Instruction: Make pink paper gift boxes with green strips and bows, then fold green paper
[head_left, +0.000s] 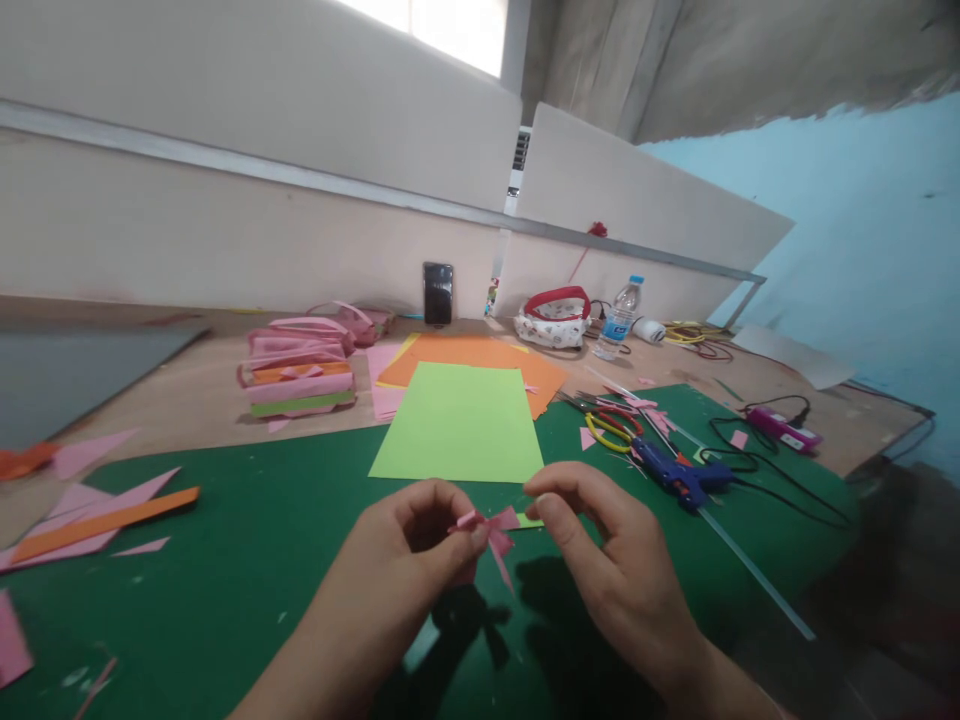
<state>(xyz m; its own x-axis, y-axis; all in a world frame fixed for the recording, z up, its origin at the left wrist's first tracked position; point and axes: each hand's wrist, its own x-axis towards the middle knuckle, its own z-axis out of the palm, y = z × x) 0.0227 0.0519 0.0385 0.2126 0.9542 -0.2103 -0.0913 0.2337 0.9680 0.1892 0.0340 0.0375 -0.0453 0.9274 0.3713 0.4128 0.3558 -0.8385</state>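
Head view: pink paper bow [487, 528] pinched btwn both hands, left hand [420, 545] w/ right hand [600, 560], held above green mat [225, 560] on table, loops kept uncrushed; glue gun [679, 478] near right.

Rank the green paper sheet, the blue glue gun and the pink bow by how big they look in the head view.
1. green paper sheet
2. blue glue gun
3. pink bow, held between both hands nearest the camera, yet it looks smallest.
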